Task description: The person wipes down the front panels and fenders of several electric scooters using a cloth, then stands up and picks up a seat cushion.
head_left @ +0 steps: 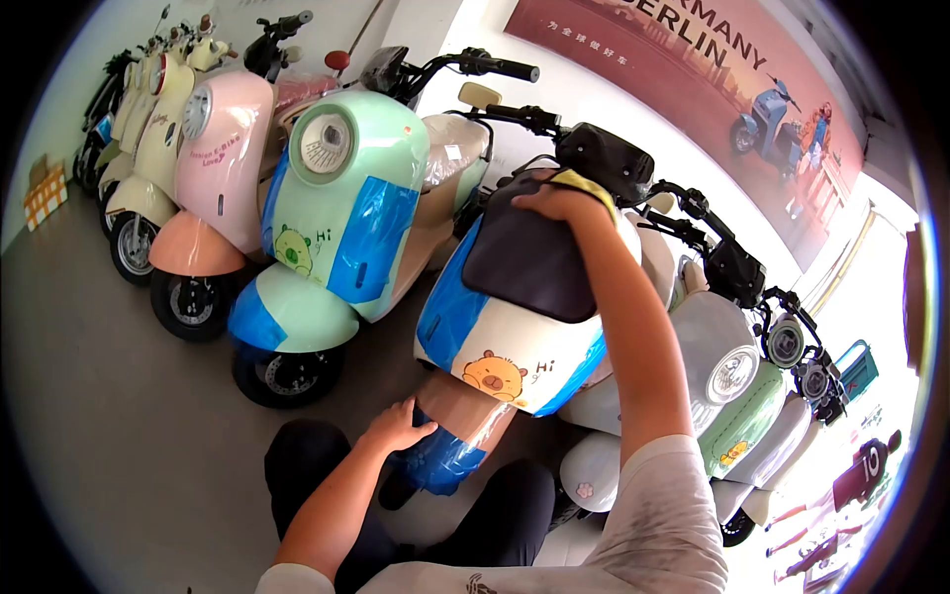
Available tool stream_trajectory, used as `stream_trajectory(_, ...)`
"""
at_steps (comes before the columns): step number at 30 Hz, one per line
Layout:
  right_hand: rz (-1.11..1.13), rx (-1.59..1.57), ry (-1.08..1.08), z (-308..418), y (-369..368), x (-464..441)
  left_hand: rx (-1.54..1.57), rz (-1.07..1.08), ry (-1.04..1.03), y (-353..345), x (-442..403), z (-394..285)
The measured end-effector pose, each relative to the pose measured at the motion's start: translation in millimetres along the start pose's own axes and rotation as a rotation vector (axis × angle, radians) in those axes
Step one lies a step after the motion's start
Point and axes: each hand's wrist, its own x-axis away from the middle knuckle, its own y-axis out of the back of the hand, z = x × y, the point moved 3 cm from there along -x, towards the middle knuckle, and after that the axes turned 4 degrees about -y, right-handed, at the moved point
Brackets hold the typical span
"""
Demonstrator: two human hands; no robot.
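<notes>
A white scooter (485, 337) with blue film and a bear sticker stands in front of me. A dark flat pad (534, 257) with a yellow edge lies over the top of its front panel. My right hand (549, 198) is at the pad's upper edge, fingers bent over it. Lower down, my left hand (398, 426) rests at the side of the front fender (445, 450), which has brown and blue coverings. Its thumb and fingers are apart, touching the fender's edge.
To the left stand a mint green scooter (386, 148), a pink scooter (237, 148) and several more. Grey and green scooters (717, 356) stand to the right. A person in a dark red shirt (859, 480) is outside at the far right. An orange checked box (47, 195) sits by the left wall.
</notes>
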Motion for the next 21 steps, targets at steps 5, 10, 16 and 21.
stream_trajectory(5,-0.038,-0.213,-0.017,-43.4,0.9,-1.5,-0.031,-0.001,-0.020,-1.9,0.2,0.8)
stream_trajectory(10,-0.051,-0.286,-0.040,-58.9,-9.9,-5.3,-0.036,0.002,-0.003,-1.8,1.8,-1.7)
stream_trajectory(16,-0.192,-0.291,-0.057,-50.5,-7.0,15.5,-0.047,0.016,0.012,0.7,4.2,-4.1)
stream_trajectory(21,-0.450,-0.267,-0.033,-39.2,-13.3,58.1,-0.058,0.025,0.018,0.3,4.5,-3.8)
